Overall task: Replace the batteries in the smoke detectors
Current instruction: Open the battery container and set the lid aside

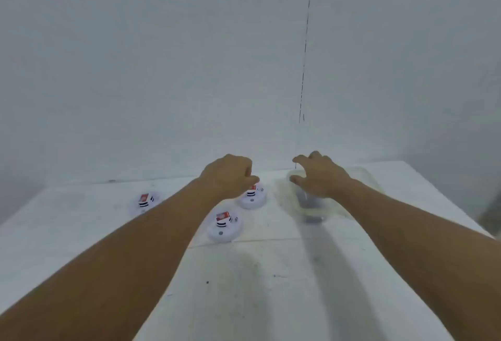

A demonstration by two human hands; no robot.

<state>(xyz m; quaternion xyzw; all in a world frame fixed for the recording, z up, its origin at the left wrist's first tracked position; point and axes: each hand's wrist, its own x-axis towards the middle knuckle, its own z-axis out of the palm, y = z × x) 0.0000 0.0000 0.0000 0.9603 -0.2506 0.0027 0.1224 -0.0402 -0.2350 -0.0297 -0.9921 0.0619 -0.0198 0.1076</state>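
reaching with spread right hand (317,175) into clear plastic container (360,178), left hand (230,175) curled, grip unclear, over round white smoke detector (253,198); next likely fetching a battery.

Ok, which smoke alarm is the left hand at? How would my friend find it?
Look at the white table by the wall. Three round white smoke alarms lie on it, left of a clear plastic box. It's the alarm closest to that box, farthest back, the only one with the left hand over it.
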